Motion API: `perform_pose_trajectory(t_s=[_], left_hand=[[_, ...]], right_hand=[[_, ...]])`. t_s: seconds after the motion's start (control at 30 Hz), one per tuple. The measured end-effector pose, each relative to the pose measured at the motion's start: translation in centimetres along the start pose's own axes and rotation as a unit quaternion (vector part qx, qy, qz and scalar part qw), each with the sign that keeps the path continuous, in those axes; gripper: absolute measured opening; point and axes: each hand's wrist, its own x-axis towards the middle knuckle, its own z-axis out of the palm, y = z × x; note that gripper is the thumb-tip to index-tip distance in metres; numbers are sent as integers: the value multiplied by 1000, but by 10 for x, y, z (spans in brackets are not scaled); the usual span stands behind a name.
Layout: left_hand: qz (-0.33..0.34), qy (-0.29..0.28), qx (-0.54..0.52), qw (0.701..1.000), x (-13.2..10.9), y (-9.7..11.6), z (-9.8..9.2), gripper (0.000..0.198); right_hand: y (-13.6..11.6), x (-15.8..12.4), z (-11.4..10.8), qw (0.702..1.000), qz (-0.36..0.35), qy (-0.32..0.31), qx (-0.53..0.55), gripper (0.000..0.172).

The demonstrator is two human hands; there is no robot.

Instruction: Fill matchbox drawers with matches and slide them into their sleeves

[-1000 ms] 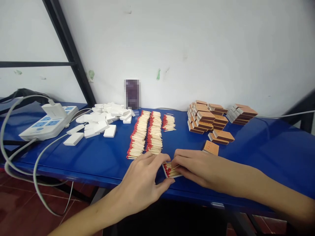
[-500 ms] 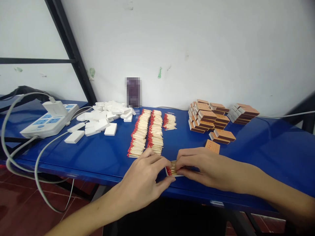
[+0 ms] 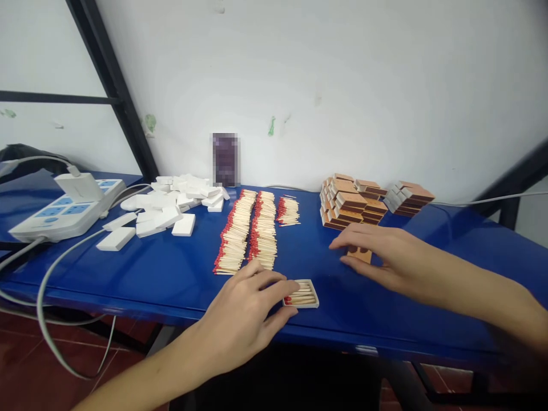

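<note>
A white matchbox tray [image 3: 315, 302] lies near the table's front edge, filled with red-headed matches [image 3: 303, 294]. My left hand [image 3: 257, 302] grips its left end between thumb and fingers. Further right, my right hand [image 3: 385, 251] is over an orange matchbox cover [image 3: 362, 255], thumb and fingers apart. The hand partly hides the cover, and I cannot tell whether they touch. Beyond my left hand, loose matches lie in two long rows [image 3: 236, 228] [image 3: 262, 228], with a shorter bunch [image 3: 289, 211] beside them.
White empty-looking trays [image 3: 184, 225] are heaped at the left, near a power strip [image 3: 72, 211] with cables. Stacked matchboxes [image 3: 351, 201] stand at the back right, with another stack [image 3: 410, 197] beside them. A pixelated dark object [image 3: 225, 160] leans on the wall [image 3: 363, 68].
My right hand has left the match-filled tray and moved right to the orange cover, its fingers spreading. My left hand remains at the tray. The view has shifted slightly.
</note>
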Motion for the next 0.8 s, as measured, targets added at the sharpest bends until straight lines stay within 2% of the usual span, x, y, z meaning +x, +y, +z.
perform_pose_trajectory(t_s=[0.13,0.23,0.3,0.43,0.53,0.67,0.8], left_hand=[[22,-12,10,1000,0,0,-2,20],[13,-4,8,1000,0,-1,-1,21],[0,7,7,1000,-1,-1,0,25],[-27,21,1,999,-4,-3,5,44],[-29,17,-14,999,-6,-4,6,46],[-23,-5,-69,997,-7,-4,3,43],[-36,-22,-98,994,-7,-3,-2,45]], right_hand=[[38,-34,15,996,-13,-19,-84,42],[47,-49,24,996,-17,-24,-85,51],[37,-52,25,997,-11,-24,-66,48],[-7,-45,29,1000,7,-28,4,49],[-33,-33,35,999,6,-31,33,44],[-36,-18,35,999,21,-33,36,39],[-37,-14,32,994,8,-57,96,36]])
